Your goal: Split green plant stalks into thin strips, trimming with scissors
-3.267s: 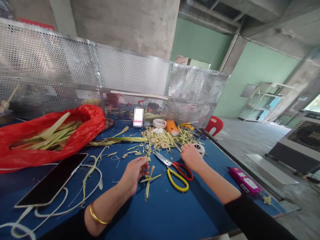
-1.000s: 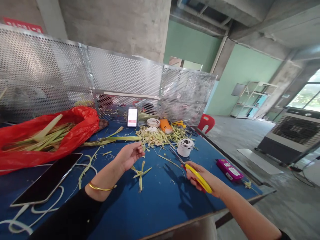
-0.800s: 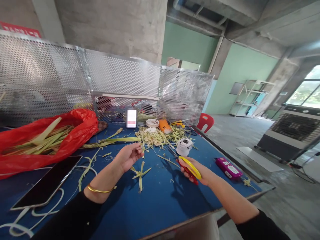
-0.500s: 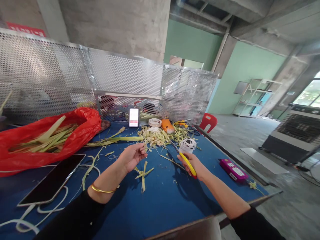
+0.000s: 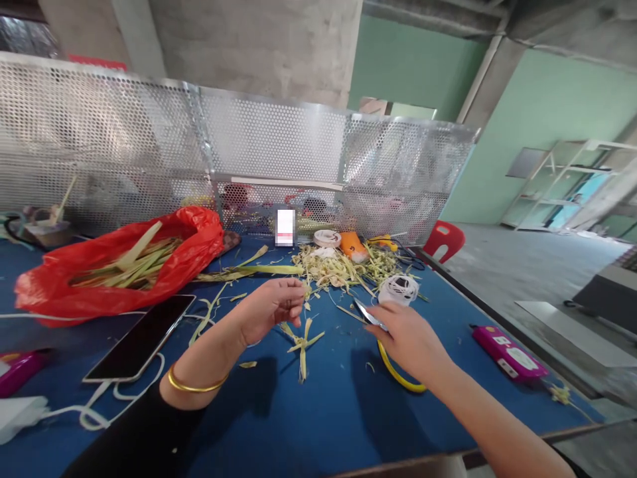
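My right hand is closed round a pair of scissors; the metal blades point up and left, and a yellow handle loop shows below the palm. Left of it, my left hand has its fingers curled together above the table; whatever they may hold is too small to make out. Just below that hand a pale star-shaped piece of husk lies on the blue table. Behind both hands is a heap of husk scraps, with a roll of white cord at its right.
A red plastic bag of husk strips and a black tablet with a white cable lie at left. Farther back are a tape roll, an orange packet and a perforated metal screen. A purple case rests at right.
The view has shifted, so the table's things appear farther right. The scissors have turned in my right hand, with the yellow handle now hanging below it. My left hand stays curled.
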Motion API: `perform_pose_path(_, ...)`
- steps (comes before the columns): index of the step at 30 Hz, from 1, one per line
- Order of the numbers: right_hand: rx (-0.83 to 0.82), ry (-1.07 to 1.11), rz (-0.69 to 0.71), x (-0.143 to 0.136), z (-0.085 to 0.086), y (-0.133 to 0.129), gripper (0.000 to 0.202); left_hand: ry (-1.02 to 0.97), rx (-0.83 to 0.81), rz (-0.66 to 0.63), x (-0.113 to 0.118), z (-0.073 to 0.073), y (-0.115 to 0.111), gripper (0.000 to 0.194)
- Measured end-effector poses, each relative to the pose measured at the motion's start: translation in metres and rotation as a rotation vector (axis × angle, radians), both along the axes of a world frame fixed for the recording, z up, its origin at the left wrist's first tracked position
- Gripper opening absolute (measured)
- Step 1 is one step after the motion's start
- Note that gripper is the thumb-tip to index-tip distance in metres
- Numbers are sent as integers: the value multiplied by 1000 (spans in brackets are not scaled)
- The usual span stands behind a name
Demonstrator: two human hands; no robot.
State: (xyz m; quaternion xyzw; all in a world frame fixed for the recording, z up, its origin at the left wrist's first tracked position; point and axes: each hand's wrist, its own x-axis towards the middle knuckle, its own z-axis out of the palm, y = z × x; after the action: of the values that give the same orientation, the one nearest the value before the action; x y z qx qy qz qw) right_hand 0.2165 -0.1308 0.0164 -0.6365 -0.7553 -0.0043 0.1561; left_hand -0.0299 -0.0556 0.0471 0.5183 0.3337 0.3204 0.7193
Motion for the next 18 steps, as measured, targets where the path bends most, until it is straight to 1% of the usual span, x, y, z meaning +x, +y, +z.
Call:
perform_pose_path(2, 41, 397, 182, -23, 7, 17, 28, 7, 11, -55, 2, -2, -3, 11)
perform_pose_path(3, 14, 579, 247, -35, 7, 25, 29, 9, 9, -72, 4, -3, -4, 12)
perform_pose_path(5, -156, 876, 392, -56, 1, 41, 28, 5, 1, -75, 6, -7, -4, 13)
perform_pose_path(6, -234, 1010, 440, -63, -5, 46, 25, 0, -4, -67, 6, -10, -3, 14)
perform_pose_path(7, -288, 1127, 446, -68, -10, 50, 20, -4, -9, -58, 6, -12, -1, 14)
perform_pose_path(9, -367, 1247, 396, -70, -20, 52, 13, -18, -21, -39, 6, -17, 3, 15)
perform_pose_path(11, -422, 1267, 358, -66, -25, 51, 11, -34, -36, -20, 8, -22, 6, 15)
perform_pose_path(15, -390, 1304, 285, -60, -30, 49, 16, -27, -64, -6, 14, -31, 8, 13)
perform_pose_path(17, -384, 1371, 272, -61, -33, 50, 19, -24, -53, -7, 17, -34, 7, 13)
perform_pose_path(18, -394, 1438, 272, -62, -34, 52, 20, -25, -47, -1, 19, -36, 7, 13)
